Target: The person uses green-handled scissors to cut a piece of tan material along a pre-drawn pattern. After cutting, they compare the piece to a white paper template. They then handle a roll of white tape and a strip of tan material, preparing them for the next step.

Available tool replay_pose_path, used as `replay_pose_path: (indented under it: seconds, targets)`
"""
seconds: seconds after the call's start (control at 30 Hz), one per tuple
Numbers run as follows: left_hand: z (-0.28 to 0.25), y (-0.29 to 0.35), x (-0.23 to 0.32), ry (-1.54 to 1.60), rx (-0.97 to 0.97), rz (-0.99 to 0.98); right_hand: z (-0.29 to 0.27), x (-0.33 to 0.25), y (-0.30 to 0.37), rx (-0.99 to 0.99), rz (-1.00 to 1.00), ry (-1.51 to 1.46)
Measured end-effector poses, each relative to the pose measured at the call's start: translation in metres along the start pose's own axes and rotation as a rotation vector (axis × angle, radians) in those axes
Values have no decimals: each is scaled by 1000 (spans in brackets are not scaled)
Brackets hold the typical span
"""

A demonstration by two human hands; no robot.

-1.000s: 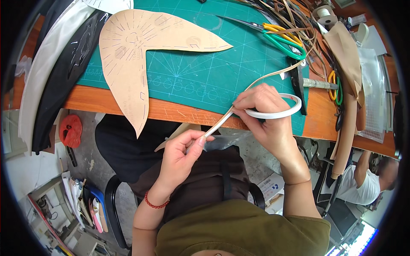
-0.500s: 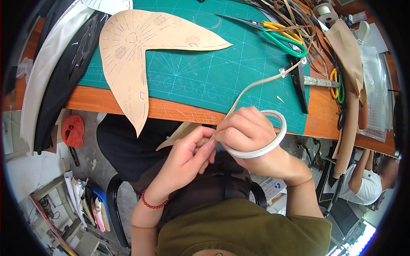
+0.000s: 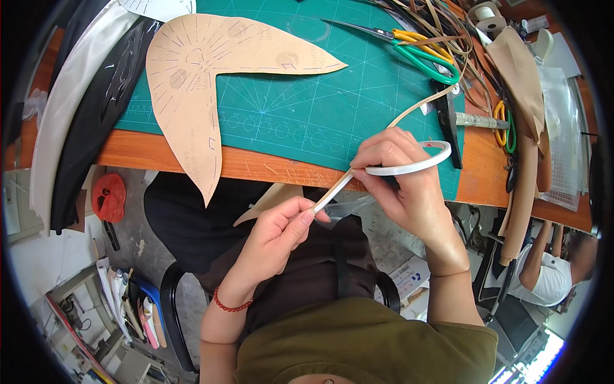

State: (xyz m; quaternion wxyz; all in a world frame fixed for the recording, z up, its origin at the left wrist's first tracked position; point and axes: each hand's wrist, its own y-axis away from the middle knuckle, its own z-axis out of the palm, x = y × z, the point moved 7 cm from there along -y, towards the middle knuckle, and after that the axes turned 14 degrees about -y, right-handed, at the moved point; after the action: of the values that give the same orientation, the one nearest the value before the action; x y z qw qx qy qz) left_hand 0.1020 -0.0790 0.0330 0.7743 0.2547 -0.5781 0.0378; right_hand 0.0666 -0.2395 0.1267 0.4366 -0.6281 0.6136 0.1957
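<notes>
My left hand (image 3: 276,238), with a red bead bracelet at the wrist, pinches the near end of a narrow tan strip (image 3: 414,109) between thumb and fingers. White tape (image 3: 335,192) lies along the stretch between my hands. At the table's front edge my right hand (image 3: 409,182) closes on the strip and tape. A thin roll of white tape (image 3: 410,169) hangs by this hand, some fingers over its ring. Beyond it the strip runs across the green cutting mat (image 3: 288,115) toward the scissors. A large tan curved piece (image 3: 185,77) with pen marks lies left on the mat.
Scissors with yellow and green handles (image 3: 425,57) lie at the back right, near a black-headed hammer (image 3: 476,120) and a heap of strips. White and black material (image 3: 105,96) drapes over the table's left side. A person (image 3: 543,272) sits at far right.
My right hand has moved right and away along the strip, carrying the tape roll, while my left hand has shifted slightly nearer. A taped stretch of strip now shows between them.
</notes>
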Motion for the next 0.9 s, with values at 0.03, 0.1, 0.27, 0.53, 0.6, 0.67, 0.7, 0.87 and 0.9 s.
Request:
replay_pose_path:
  seconds: [0.03,0.1,0.27,0.53,0.6,0.67,0.7,0.87,0.9]
  targets:
    - [0,0,-1,7,5,-4,1,0,0,3,-12,18]
    - [-1,0,-3,19,10,-11,3,0,0,6,-31,41]
    - [-1,-1,-5,28,7,-27,4,-1,2,-5,-62,82]
    - [-1,3,-4,18,7,-20,6,-3,4,12,-184,277]
    - [-2,5,-3,12,9,-23,6,-2,5,20,-202,305]
    - [-4,9,-4,-1,13,-24,6,-3,6,24,-209,326]
    - [-5,10,-3,-2,14,-27,6,-3,6,23,-208,334]
    - [-9,20,-4,-21,39,-17,8,-3,6,44,-237,348]
    - [-10,22,-5,-22,49,-28,8,-4,6,48,-241,348]
